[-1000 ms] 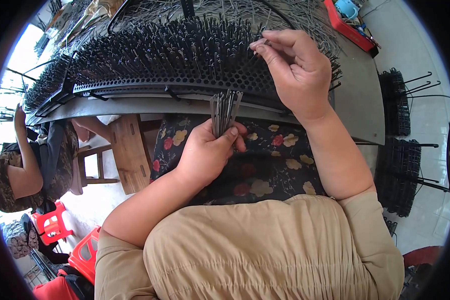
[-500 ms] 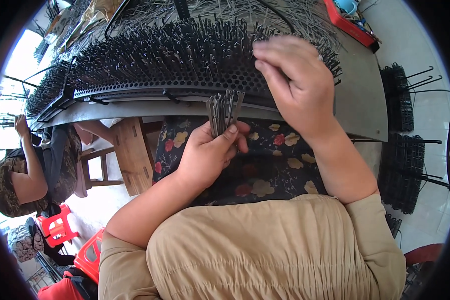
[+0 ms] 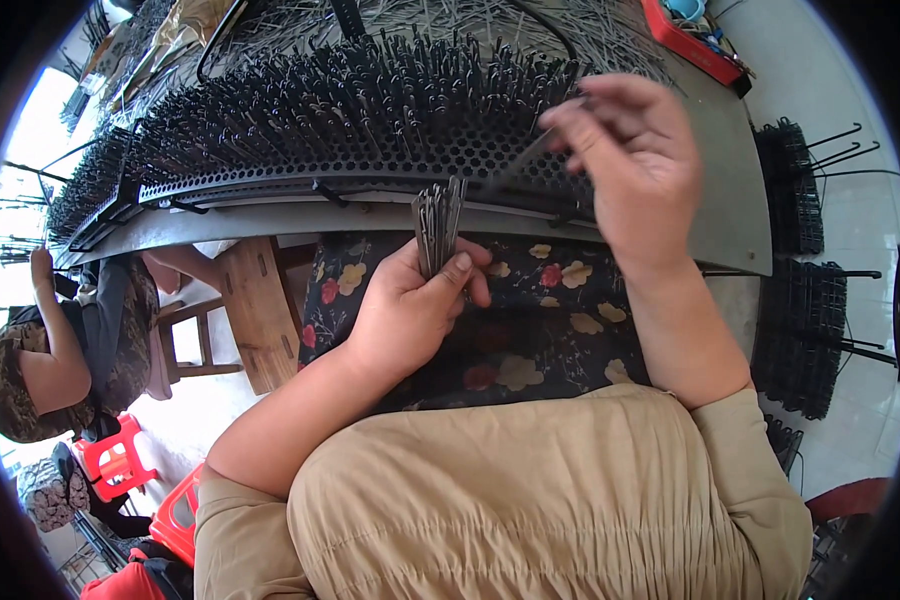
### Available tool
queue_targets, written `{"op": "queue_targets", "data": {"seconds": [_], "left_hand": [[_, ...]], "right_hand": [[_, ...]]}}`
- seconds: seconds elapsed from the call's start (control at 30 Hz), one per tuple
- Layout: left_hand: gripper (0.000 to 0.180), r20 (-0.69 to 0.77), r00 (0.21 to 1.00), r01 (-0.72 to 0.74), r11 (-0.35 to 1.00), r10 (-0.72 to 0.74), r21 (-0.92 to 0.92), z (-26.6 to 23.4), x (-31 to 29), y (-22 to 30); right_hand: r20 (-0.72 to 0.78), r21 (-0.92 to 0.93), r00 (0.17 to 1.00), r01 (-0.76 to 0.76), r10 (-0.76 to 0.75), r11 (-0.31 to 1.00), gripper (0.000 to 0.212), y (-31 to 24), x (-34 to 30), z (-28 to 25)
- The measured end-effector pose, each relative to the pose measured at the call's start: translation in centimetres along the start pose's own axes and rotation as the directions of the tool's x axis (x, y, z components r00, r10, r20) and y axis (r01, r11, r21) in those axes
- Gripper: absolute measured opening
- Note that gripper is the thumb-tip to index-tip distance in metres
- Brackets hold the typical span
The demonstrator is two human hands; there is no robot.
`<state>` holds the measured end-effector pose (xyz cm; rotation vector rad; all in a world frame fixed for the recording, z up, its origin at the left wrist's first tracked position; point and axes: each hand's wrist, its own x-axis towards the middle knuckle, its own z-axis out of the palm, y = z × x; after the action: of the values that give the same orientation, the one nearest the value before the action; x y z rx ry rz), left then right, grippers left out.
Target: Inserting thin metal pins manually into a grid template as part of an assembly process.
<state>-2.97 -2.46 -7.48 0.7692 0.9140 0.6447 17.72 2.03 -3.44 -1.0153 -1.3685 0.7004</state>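
Observation:
My left hand [image 3: 402,312] is closed round a bundle of thin dark metal strips [image 3: 435,228], which stands upright out of the fist above my lap. My right hand [image 3: 648,175] is raised to the right of the bundle, over the front edge of a black perforated rack [image 3: 480,157]. Its fingers pinch one thin metal strip [image 3: 522,160], blurred by motion, that slants down and left toward the bundle. Crowds of dark metal pieces with hooked or looped tops [image 3: 310,100] stand in the rack's holes. Some holes along its front show bare.
Loose metal strips [image 3: 635,50] lie heaped behind the rack. A red tray [image 3: 705,55] sits at the far right of the table [image 3: 740,200]. Black bundles with long hooks [image 3: 800,330] are at right. On the left are another person [image 3: 40,350], a wooden bench [image 3: 255,310] and red stools [image 3: 115,460].
My right hand has shifted right and turned its palm more into view, and a single strip now shows in its fingers. The left hand keeps the bundle in nearly the same place.

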Motion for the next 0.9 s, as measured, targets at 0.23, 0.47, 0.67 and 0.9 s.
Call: {"op": "queue_targets", "data": {"seconds": [0.23, 0.47, 0.67, 0.9], "left_hand": [[0.014, -0.024, 0.999, 0.038, 0.997, -0.037, 0.060, 0.1, 0.3, 0.2], [0.014, -0.036, 0.999, 0.040, 0.997, -0.037, 0.069, -0.1, 0.1, 0.2], [0.014, -0.033, 0.999, 0.010, 0.994, -0.007, 0.110, -0.1, 0.1, 0.1], [0.014, -0.041, 0.999, -0.019, 0.975, 0.029, 0.221, -0.1, 0.1, -0.2]], "right_hand": [[0.019, -0.333, 0.931, 0.350, -0.364, 0.876, 0.018, 2.6, 0.7, -1.5], [0.131, -0.475, 0.908, 0.409, -0.397, 0.779, 0.010, 0.4, 0.6, -2.4], [0.342, -0.463, 0.822, 0.570, -0.456, 0.679, 0.009, -0.6, 1.6, -3.2], [0.349, -0.488, 0.841, 0.540, -0.413, 0.686, 0.016, 1.0, 3.0, -0.4]]}}
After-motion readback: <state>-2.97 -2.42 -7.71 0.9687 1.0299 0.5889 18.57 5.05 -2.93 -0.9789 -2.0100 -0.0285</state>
